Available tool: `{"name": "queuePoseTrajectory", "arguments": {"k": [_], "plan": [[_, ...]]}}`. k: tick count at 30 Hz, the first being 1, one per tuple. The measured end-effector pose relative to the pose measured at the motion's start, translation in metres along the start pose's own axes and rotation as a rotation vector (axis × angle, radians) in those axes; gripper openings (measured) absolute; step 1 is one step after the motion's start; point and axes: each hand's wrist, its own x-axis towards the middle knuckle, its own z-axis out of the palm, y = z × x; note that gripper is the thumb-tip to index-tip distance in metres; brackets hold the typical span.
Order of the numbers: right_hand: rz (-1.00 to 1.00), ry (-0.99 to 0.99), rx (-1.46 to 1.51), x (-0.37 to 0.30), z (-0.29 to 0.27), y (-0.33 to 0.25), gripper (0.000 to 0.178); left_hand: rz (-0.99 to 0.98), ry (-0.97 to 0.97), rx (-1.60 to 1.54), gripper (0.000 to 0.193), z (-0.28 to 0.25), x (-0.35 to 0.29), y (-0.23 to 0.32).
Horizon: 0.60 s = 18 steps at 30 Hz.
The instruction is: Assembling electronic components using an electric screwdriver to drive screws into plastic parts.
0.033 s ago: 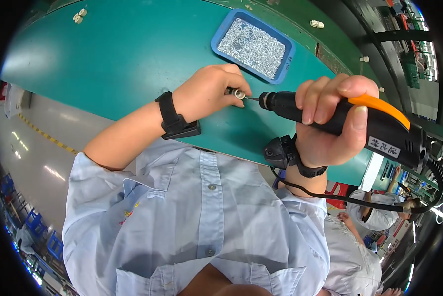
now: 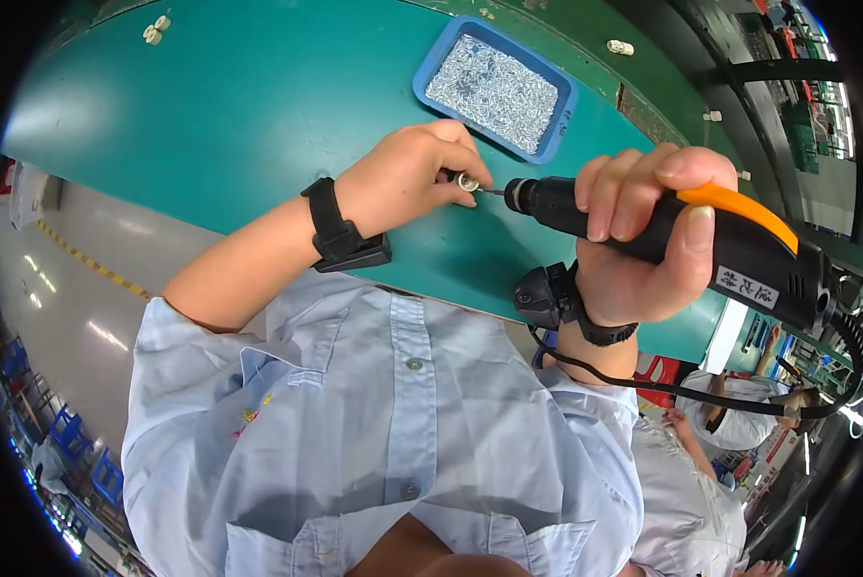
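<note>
Nearest us, right of centre, we raise our right hand (image 2: 628,279), wrist bent, fingers curled over and thumb beneath. It is wrapped firmly around a black power screwdriver (image 2: 667,229), whose long axis runs almost level, sloping up slightly leftward; its thin bit (image 2: 492,192) points left. Our left hand (image 2: 398,178) comes in from the left, palm down, and at the frame's centre we pinch a small round-ended part (image 2: 467,182) between thumb and fingertips. Its pale ring sits right at the bit's tip; our fingers hide its long axis. Beyond, on the green table (image 2: 210,115), a blue tray (image 2: 563,106) of small silvery pieces lies at upper centre.
</note>
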Motion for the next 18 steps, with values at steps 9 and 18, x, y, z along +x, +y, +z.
{"name": "queuePoseTrajectory", "arguments": {"k": [9, 18], "plan": [[0.034, -0.02, -0.151, 0.001, -0.003, 0.001, 0.025, -0.199, -0.024, -0.297, 0.028, 0.003, 0.007, 0.005], [0.05, -0.041, -0.198, 0.002, 0.008, 0.007, 0.021, -0.205, -0.051, -0.217, 0.027, 0.002, 0.002, 0.005]]}}
